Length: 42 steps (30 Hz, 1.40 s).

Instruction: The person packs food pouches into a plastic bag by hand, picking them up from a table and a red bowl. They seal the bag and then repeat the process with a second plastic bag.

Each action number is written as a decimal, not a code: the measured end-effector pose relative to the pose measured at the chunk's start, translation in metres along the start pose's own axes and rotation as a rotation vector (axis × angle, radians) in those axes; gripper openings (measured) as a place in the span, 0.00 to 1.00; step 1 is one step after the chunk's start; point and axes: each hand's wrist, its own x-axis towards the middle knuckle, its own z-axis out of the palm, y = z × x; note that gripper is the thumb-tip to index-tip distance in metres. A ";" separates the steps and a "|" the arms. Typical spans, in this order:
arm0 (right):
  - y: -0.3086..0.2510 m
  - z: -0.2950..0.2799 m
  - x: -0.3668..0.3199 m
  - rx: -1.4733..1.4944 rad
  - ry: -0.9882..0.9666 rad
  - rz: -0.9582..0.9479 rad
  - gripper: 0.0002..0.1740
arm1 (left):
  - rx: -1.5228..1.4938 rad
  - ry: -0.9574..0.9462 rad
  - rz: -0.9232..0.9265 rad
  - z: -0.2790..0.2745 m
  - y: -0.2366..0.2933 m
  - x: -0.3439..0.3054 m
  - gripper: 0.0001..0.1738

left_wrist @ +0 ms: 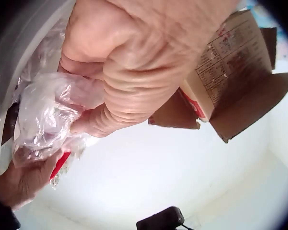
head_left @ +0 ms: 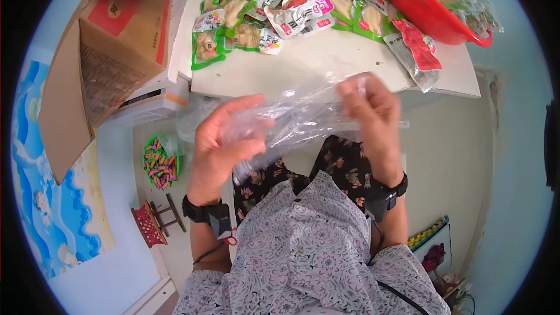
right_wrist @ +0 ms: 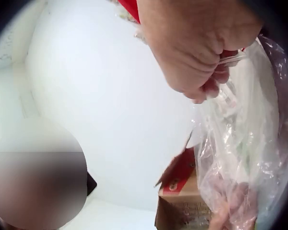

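A crumpled clear plastic bag (head_left: 303,111) is stretched between the two hands, above the lap and in front of the table edge. My right hand (head_left: 373,116) pinches one end of it; the right wrist view shows the curled fingers (right_wrist: 208,88) on a gathered edge of the film. The left hand (head_left: 224,134) holds the other end, its thumb and fingers curved round the loose plastic. In the left wrist view the left thumb (left_wrist: 93,123) lies against the bag (left_wrist: 52,108). Through the film in the right wrist view, the left fingers (right_wrist: 230,203) show blurred.
Many sealed food packets (head_left: 251,14) cover the back of the white table (head_left: 262,73). A red basin (head_left: 429,6) with more packets stands at the back right. An open cardboard box (head_left: 122,35) is at the left. On the floor sits a green basket (head_left: 160,163) of small wrapped items.
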 end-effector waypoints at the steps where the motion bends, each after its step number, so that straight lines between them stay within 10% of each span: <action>1: 0.002 0.000 0.002 0.095 0.089 -0.074 0.08 | 0.007 0.035 0.036 -0.005 -0.002 0.002 0.38; 27: 0.022 0.007 -0.010 -0.039 0.067 -0.324 0.26 | -0.282 0.528 0.095 0.017 0.006 0.037 0.18; 30: 0.019 0.006 -0.007 -0.082 0.092 -0.346 0.26 | 0.211 0.319 0.104 -0.017 -0.021 0.027 0.15; 33: 0.026 0.006 -0.001 -0.130 0.130 -0.430 0.26 | 0.370 0.494 0.286 -0.006 -0.031 0.037 0.15; 42: 0.002 -0.005 0.013 -0.219 -0.017 -0.254 0.26 | 0.236 0.438 0.232 -0.013 -0.007 0.038 0.16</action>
